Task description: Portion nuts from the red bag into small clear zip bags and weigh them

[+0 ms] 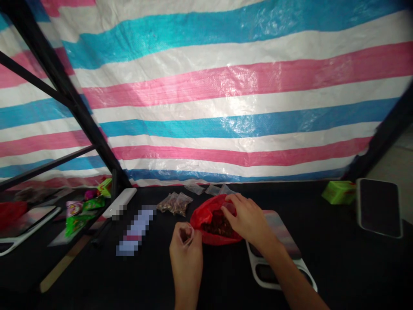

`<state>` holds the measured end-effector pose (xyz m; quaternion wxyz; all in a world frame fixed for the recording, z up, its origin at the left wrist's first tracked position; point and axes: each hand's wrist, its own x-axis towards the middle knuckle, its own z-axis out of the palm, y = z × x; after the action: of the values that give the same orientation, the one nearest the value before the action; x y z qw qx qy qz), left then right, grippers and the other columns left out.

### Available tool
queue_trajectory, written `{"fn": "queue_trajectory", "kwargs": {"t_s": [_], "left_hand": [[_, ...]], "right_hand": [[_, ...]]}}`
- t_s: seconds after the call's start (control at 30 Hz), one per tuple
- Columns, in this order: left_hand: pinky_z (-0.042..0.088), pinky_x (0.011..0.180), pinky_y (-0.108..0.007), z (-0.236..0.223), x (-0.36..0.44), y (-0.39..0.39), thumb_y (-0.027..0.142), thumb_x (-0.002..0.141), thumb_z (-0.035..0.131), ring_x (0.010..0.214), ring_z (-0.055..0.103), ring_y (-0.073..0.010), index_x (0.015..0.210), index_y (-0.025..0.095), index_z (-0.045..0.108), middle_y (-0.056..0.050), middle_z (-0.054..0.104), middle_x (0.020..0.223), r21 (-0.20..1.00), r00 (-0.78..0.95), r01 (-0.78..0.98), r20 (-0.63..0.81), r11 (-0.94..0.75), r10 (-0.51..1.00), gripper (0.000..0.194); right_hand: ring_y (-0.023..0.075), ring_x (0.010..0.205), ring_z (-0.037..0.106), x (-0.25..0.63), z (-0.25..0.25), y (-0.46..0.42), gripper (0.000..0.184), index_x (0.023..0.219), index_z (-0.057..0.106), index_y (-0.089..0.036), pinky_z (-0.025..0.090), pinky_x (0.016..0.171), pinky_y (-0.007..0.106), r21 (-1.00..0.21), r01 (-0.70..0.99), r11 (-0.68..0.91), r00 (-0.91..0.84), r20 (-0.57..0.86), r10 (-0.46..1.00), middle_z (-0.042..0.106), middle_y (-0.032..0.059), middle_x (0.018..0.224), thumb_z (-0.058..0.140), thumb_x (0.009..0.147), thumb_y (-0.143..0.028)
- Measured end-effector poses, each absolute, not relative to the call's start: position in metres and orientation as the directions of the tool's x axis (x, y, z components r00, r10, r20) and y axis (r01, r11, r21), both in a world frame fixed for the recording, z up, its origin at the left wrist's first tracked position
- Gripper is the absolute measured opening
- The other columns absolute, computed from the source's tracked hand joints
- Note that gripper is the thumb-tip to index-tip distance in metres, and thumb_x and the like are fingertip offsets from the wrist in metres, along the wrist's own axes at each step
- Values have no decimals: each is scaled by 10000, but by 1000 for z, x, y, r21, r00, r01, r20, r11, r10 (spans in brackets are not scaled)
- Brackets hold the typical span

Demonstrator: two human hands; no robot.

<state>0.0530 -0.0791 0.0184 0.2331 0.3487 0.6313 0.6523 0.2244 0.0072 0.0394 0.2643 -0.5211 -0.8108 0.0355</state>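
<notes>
My left hand (186,254) is closed around a small clear plastic bag (186,234), its mouth held open and facing up. Just right of it, a red plastic bag (206,209) lies open with dark brown, dried-looking loose bits (217,226) inside. Over the right side of that bag reaches my right hand (247,217), thumb and fingers bent about a small dark-red rounded thing (230,208) whose kind I cannot make out. Partly under my right forearm sits a white kitchen scale (282,232) with a shiny plate. Behind the red bag lie several small filled clear bags (176,203).
Flat clear bags (219,189) lie at the back by the striped sheet (226,86). A green box (338,192) and a dark-screened device (379,208) stand right. A white bar-shaped object (121,202), black frame post (80,116) and colourful packets (80,211) are left.
</notes>
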Motion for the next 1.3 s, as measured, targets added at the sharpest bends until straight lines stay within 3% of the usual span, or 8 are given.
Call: {"fn": "queue_trajectory", "kwargs": {"t_s": [0.13,0.27,0.43,0.67,0.83,1.07,1.17,1.3], "left_hand": [[340,515,-196,16,50,-81,219,705,660,560,378,-89,662,213,418,71,393,650,996,-612,-85,-24,-36,790,246],[368,525,-192,13,47,-82,267,705,719,570,414,-88,713,214,442,76,409,668,962,-590,-266,-118,-55,799,282],[376,549,-203,6,36,-71,320,708,719,592,460,-99,728,204,490,61,476,682,988,-605,-151,-78,-18,792,258],[438,656,-262,-8,26,-54,325,690,698,641,532,-141,720,203,523,46,533,663,993,-521,119,38,28,853,215],[408,594,-241,-4,30,-52,293,673,661,585,499,-122,726,203,511,56,524,631,998,-453,-12,-65,67,889,182],[401,564,-228,-6,30,-48,280,622,717,569,489,-114,655,191,523,53,507,594,997,-490,-45,-71,56,869,216],[425,595,-235,-7,29,-48,287,648,684,600,521,-122,696,178,570,36,555,643,995,-483,-80,-96,66,871,165],[488,714,-262,-7,30,-50,292,696,677,734,620,-154,816,158,655,-12,661,800,979,-434,-198,-135,52,891,181]], "right_hand": [[275,1075,577,221,47,4,173,1132,655,-246,385,943,408,-339,764,549,-373,463,804,694,60,1112,586,983,-300],[243,1076,553,215,45,-2,182,1031,669,-248,382,957,373,-368,648,666,-555,371,745,692,33,1066,631,890,-140],[266,1145,530,213,33,-5,284,1097,692,-239,339,1032,408,-368,663,652,-595,269,757,696,57,1101,686,827,-153],[241,1142,535,206,32,-8,300,1060,695,-270,307,1047,406,-407,615,676,-632,259,731,713,20,1098,693,805,-113],[262,1138,532,201,27,-9,358,1162,695,-278,319,1037,422,-433,609,665,-624,256,738,713,37,1123,724,823,-168],[254,1090,547,195,22,-9,247,996,700,-248,331,996,406,-464,641,612,-577,234,782,719,33,1044,700,790,-112],[250,1080,551,193,19,-10,248,992,688,-241,325,991,405,-473,649,596,-554,244,796,720,29,1032,678,792,-95],[252,1141,539,193,15,-10,360,1127,679,-246,310,1023,408,-470,637,611,-561,262,785,707,46,1133,648,806,-87]]}}
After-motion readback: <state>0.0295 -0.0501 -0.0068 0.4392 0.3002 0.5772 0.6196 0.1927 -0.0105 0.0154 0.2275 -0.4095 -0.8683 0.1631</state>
